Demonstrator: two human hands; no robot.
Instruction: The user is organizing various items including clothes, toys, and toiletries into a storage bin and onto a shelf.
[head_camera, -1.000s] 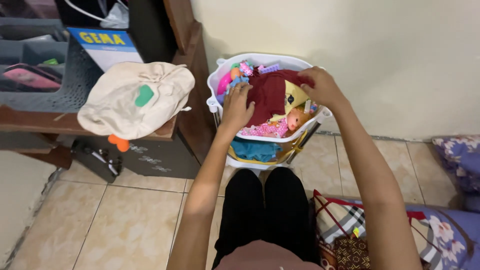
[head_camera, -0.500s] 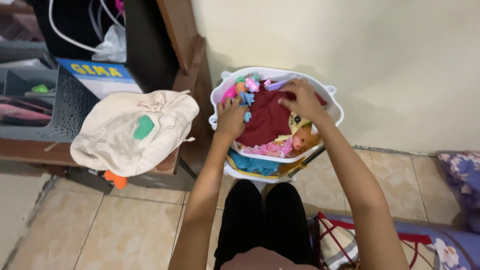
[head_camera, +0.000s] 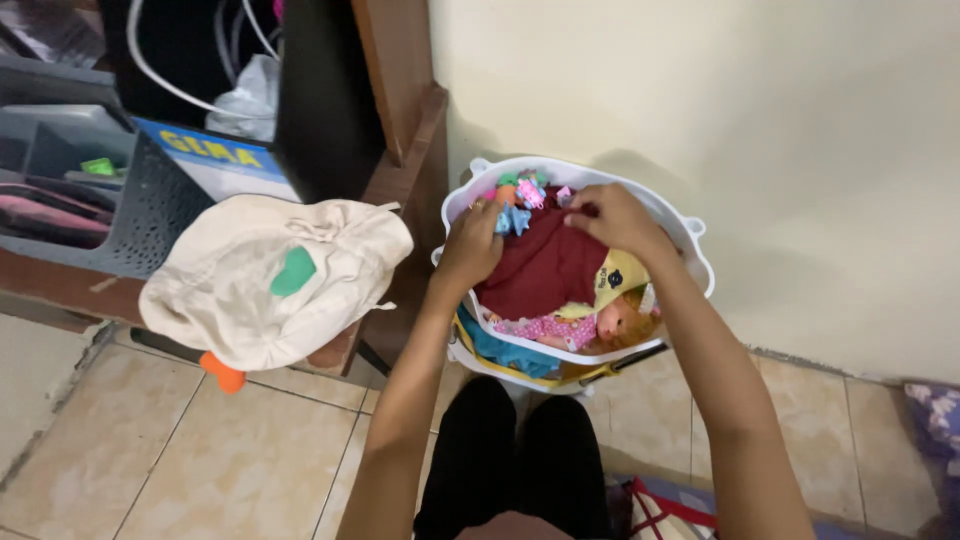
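Note:
A white plastic basket (head_camera: 690, 232) stands on the floor against the wall, full of toys and clothes. Inside lie a dark red cloth (head_camera: 545, 268), a doll (head_camera: 600, 325) in a pink dress with a yellow hat, and several small coloured toys (head_camera: 520, 190) at the far side. My left hand (head_camera: 470, 245) rests on the basket's left side, fingers curled on the red cloth. My right hand (head_camera: 612, 218) reaches in from the right and presses the cloth's far edge. Both hands grip the cloth.
A cream drawstring bag (head_camera: 270, 280) with a green patch lies on a low wooden shelf (head_camera: 70, 285) to the left. A grey plastic crate (head_camera: 140, 200) stands behind it. An orange object (head_camera: 225, 375) pokes out below. Patterned fabric (head_camera: 660, 505) lies by my legs.
Both hands have moved deeper toward the basket's far side, pushing the red cloth down and back. The view has shifted so the basket sits lower in frame.

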